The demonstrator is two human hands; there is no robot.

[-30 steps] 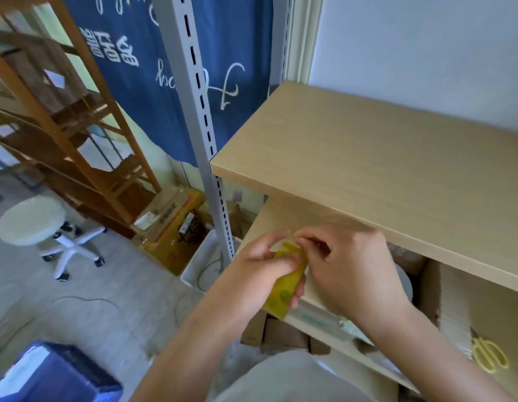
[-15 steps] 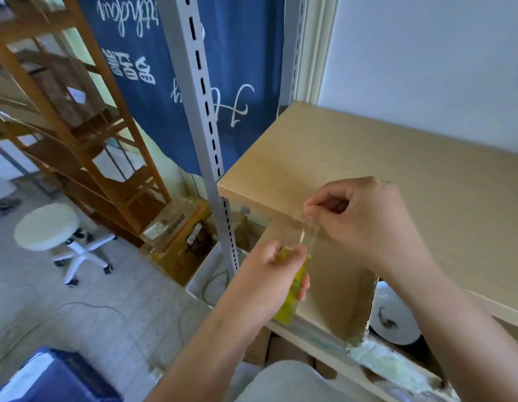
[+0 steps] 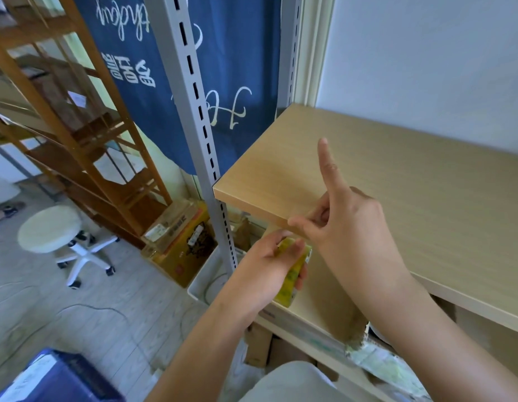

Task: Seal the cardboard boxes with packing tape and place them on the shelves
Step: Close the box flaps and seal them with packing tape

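Fingers of left hand (image 3: 269, 262) curl round yellow tape roll (image 3: 294, 278), flat glossy disc, just below smooth wood-grain shelf (image 3: 397, 181) edge. Right hand (image 3: 347, 224) just above it: index straight up, thumb and other fingers curled in, maybe pinching clear tape; cannot tell. White bin (image 3: 207, 281) left of grip holds a cable.

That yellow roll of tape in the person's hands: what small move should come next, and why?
Probably to draw the strip out a little further. The left hand grips the yellow roll of packing tape, and the right hand pinches what looks like the clear tape end just above it, beside the pale wooden shelf board. No box to seal is plainly in reach.
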